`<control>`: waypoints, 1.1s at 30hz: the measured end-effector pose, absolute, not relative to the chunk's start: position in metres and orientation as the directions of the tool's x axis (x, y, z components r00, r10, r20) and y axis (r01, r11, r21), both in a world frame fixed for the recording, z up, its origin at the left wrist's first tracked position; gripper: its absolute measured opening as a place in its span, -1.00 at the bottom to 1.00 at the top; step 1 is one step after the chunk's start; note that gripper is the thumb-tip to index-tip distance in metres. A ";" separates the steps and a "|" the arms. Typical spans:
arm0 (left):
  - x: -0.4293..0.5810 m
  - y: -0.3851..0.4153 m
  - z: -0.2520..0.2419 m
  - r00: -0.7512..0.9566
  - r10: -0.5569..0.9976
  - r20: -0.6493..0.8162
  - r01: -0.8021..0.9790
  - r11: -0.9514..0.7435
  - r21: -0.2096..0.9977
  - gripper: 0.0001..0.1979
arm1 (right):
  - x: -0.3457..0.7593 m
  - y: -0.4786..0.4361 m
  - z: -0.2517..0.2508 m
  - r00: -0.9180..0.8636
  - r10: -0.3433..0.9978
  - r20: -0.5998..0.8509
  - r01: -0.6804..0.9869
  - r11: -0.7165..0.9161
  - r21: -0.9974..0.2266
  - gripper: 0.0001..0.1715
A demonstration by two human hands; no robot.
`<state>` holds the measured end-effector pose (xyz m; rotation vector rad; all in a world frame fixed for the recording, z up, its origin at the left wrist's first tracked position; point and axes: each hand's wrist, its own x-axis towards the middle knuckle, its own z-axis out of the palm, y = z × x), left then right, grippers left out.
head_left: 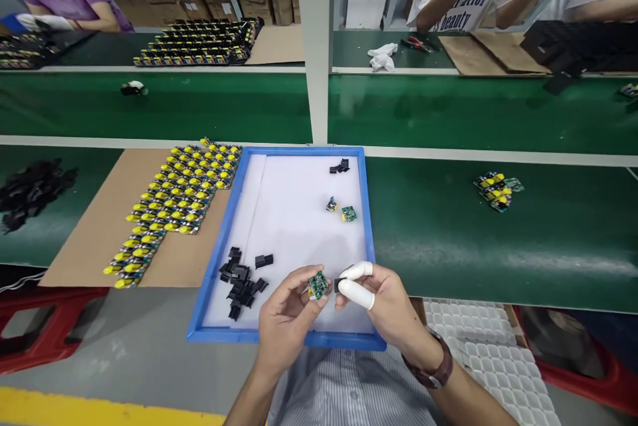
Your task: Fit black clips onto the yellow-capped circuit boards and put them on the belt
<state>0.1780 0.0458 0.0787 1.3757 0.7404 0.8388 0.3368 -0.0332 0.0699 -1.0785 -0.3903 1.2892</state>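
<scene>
Between the fingertips of my left hand (289,313) is a small green circuit board (318,286) with a bit of yellow at its edge. My right hand (386,300), with white finger cots on thumb and forefinger, pinches a small black plastic piece (337,285) just right of the board. A narrow gap seems to part the two. Both hands are over the near edge of a blue-framed white tray (369,240). Inside it, loose black plastic pieces (242,286) lie at the left, and another circuit board (349,214) and a small component (331,204) lie beyond my hands.
Rows of yellow-topped boards (174,193) stand on cardboard (80,240) left of the tray. A black heap (34,190) lies farther left. More boards (497,191) sit on the green bench at right. Across the conveyor (448,110), co-workers sit near pliers (416,44).
</scene>
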 end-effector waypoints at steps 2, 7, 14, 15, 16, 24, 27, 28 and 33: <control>0.178 0.046 0.078 0.505 0.860 0.076 -0.088 -0.036 0.995 -0.66 | 0.333 -0.032 0.071 0.312 0.909 -0.278 -0.566 -0.058 -0.822 -0.81; 0.180 0.045 0.076 0.520 0.840 0.155 -0.108 -0.116 0.987 -0.63 | 0.330 -0.028 0.072 0.308 0.920 -0.243 -0.555 -0.034 -0.831 -0.84; 0.179 0.040 0.081 0.560 0.792 0.241 0.094 -0.350 0.932 -0.57 | 0.330 -0.029 0.067 0.233 0.900 -0.368 -0.737 -0.083 -0.670 -0.76; 0.179 0.039 0.082 0.560 0.782 0.275 0.122 -0.406 0.906 -0.55 | 0.331 -0.029 0.067 0.189 0.895 -0.403 -0.779 -0.112 -0.617 -0.75; 0.180 0.038 0.084 0.561 0.767 0.311 0.140 -0.458 0.878 -0.52 | 0.332 -0.030 0.068 0.142 0.891 -0.432 -0.811 -0.145 -0.566 -0.73; 0.182 0.029 0.098 0.596 0.658 0.460 0.095 -0.627 0.773 -0.39 | 0.340 -0.035 0.068 -0.085 0.877 -0.472 -0.856 -0.307 -0.416 -0.63; 0.182 0.026 0.101 0.600 0.659 0.454 0.095 -0.622 0.777 -0.40 | 0.342 -0.037 0.063 -0.082 0.887 -0.455 -0.827 -0.315 -0.466 -0.65; 0.181 0.024 0.102 0.602 0.659 0.452 0.102 -0.625 0.774 -0.40 | 0.342 -0.038 0.062 -0.075 0.892 -0.446 -0.816 -0.312 -0.487 -0.66; 0.179 0.020 0.101 0.600 0.663 0.448 0.194 -0.663 0.723 -0.41 | 0.344 -0.040 0.063 0.068 0.927 -0.368 -0.731 -0.204 -0.651 -0.76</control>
